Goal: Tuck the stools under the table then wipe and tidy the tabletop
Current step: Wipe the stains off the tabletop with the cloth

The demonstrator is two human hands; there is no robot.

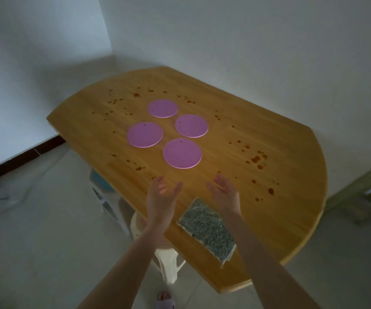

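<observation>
A wooden table [280,134] fills the middle of the view, its top dotted with reddish-brown stains [256,159]. Several round purple mats [182,153] lie grouped near the centre. A folded grey-green cloth [206,228] rests near the front edge. My left hand [161,197] and my right hand [224,191] hover open above the tabletop, palms facing each other, either side of the cloth's far end, holding nothing. A white stool [169,262] stands under the table's near edge, mostly hidden. Another stool [103,186] shows beneath the left edge.
White walls close in behind and to the right of the table. A dark skirting board [19,159] runs along the left wall. Pale floor tiles lie to the left and front. My slippered foot [165,299] shows at the bottom.
</observation>
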